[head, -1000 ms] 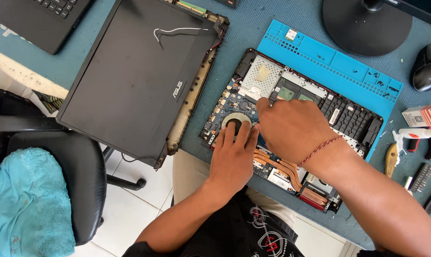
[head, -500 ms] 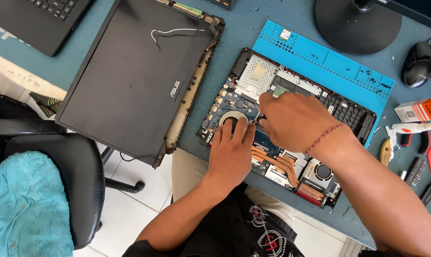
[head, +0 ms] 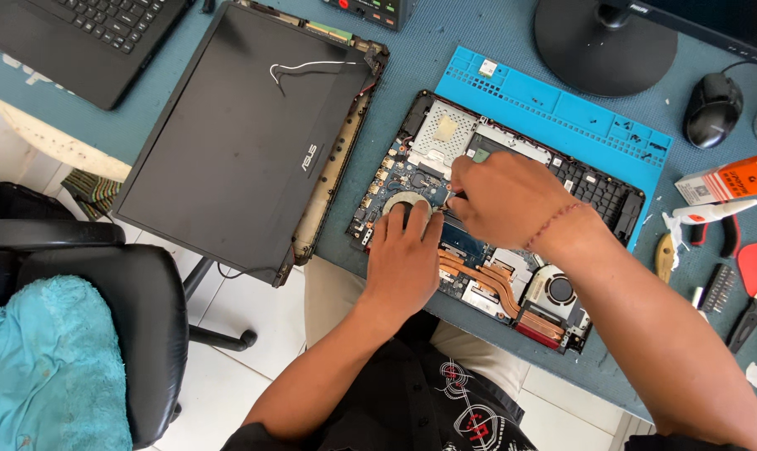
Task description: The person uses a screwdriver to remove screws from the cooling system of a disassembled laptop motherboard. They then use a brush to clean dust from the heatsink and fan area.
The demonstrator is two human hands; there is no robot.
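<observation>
An opened laptop base (head: 595, 196) with its motherboard, copper heat pipes (head: 483, 277) and a fan (head: 559, 290) exposed lies on a blue work mat (head: 562, 104). My left hand (head: 403, 255) rests flat on the board, fingers around a round silvery part (head: 405, 201). My right hand (head: 503, 200) is closed over the middle of the board, pinching a small thin tool whose tip barely shows by the thumb. The detached black laptop lid (head: 236, 138) lies to the left, hanging over the desk edge.
A second laptop (head: 86, 33) sits at the far left. A monitor stand (head: 604, 42) and a mouse (head: 712, 108) are at the back right. Glue box, tube, pliers and a red-handled tool (head: 750, 288) lie at the right. A black chair with a teal towel (head: 48, 367) stands at lower left.
My right hand has shifted slightly left and up over the board. My left hand stays pressed on the round part. The view has drifted a little.
</observation>
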